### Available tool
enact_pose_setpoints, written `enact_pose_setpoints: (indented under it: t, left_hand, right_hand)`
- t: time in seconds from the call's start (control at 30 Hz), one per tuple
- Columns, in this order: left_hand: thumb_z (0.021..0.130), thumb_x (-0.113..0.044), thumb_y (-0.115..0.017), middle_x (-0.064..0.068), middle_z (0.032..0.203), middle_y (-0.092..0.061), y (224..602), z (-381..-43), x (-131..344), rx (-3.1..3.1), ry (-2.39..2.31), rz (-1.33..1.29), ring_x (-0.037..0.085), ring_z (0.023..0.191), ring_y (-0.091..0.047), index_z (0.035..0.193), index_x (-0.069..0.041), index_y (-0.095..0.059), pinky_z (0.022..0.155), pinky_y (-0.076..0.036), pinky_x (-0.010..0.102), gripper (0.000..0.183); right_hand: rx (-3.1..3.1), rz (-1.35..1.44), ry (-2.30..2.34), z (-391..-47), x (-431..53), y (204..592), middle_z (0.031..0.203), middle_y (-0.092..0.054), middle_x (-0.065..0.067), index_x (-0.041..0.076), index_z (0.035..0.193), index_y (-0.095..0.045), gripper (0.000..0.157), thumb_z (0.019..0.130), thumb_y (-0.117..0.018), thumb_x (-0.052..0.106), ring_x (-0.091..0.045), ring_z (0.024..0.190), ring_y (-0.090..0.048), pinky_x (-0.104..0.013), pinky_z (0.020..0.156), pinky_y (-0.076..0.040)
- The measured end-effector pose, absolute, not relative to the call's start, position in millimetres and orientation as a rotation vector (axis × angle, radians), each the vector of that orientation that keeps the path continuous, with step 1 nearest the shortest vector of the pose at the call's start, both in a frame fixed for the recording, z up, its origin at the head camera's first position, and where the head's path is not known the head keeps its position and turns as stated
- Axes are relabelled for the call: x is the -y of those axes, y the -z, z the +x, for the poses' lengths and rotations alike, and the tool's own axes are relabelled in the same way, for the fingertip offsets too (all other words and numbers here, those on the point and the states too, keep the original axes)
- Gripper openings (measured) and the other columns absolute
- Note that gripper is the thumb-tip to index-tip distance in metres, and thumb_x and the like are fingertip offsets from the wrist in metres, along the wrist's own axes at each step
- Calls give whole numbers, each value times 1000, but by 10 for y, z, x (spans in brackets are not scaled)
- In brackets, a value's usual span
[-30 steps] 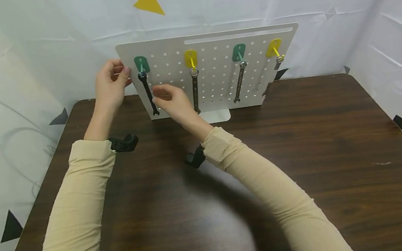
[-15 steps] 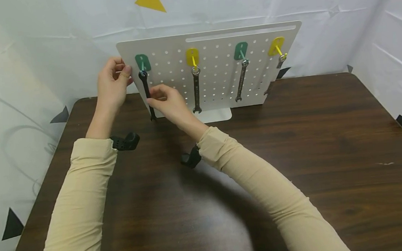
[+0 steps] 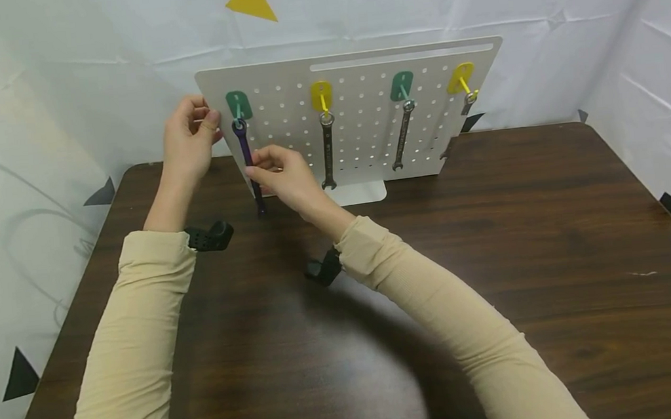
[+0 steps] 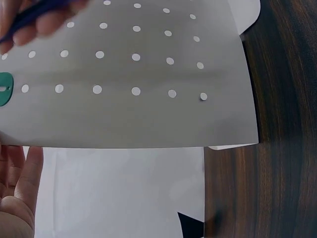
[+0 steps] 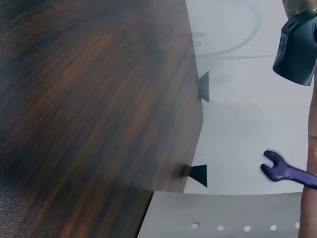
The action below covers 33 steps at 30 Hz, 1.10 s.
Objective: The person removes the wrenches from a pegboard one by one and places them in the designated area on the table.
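Observation:
A pale pegboard [image 3: 266, 77] stands upright on the table. My left hand [image 3: 187, 142] grips its left edge, thumb in front. From the leftmost green hook [image 3: 238, 105] hangs a dark purple wrench [image 3: 243, 141] by its ring end. My right hand [image 3: 292, 180] pinches this wrench around its middle, and its lower end tilts out from the board. In the right wrist view, the open jaw of the purple wrench [image 5: 280, 168] stands clear of the pegboard [image 5: 171, 215]. The left wrist view shows the wrench [image 4: 37, 17] blurred among the right fingers.
To the right, a silver wrench [image 3: 328, 147] hangs on a yellow hook [image 3: 320, 95], another wrench [image 3: 404, 135] on a green hook [image 3: 402, 86], and one more [image 3: 468, 104] on a yellow hook [image 3: 460, 78]. The board's white foot [image 3: 364, 193] rests on the brown table [image 3: 491, 236].
My right hand has moved slightly left and taken hold of the wrench. The wrench's lower end has swung away from the board towards me. The left hand stays on the edge.

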State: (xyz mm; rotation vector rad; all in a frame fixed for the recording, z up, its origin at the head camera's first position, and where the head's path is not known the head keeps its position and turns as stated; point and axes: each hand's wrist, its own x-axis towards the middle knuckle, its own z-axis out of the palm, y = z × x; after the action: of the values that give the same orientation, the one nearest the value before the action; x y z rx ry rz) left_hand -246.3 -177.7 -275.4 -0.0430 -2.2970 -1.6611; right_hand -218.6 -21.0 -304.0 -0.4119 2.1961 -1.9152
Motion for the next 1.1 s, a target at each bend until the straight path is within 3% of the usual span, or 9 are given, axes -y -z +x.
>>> enact_pose_setpoints:
  t: [0.13,0.43,1.1]
  left_hand:
    - [98,-17,-49,-8,94,-50,2757,-2463,1779,2298,1661,-40,2,88,-55,111,-8,-56,100,-54,38,17]
    - [98,-18,-50,-8,94,-50,2764,-2464,1789,2299,1663,-41,1,87,-55,110,-9,-56,99,-54,35,17]
    - [97,-17,-50,-8,93,-50,2767,-2469,1786,2309,1637,-51,1,85,-55,111,-7,-56,97,-55,34,17]
  right_hand:
    - [-2113,-397,1962,-2150,198,3015,106,-64,-19,-4,112,-58,22,94,-59,9,-33,102,-66,-29,81,-61]
    - [-2048,-392,1990,-2054,155,2934,104,-64,-18,-3,113,-59,23,94,-60,10,-30,97,-68,-35,85,-61]
    - [-2034,-393,1990,-2038,110,2843,100,-65,-14,-1,115,-60,25,93,-62,11,-28,95,-69,-33,83,-61]
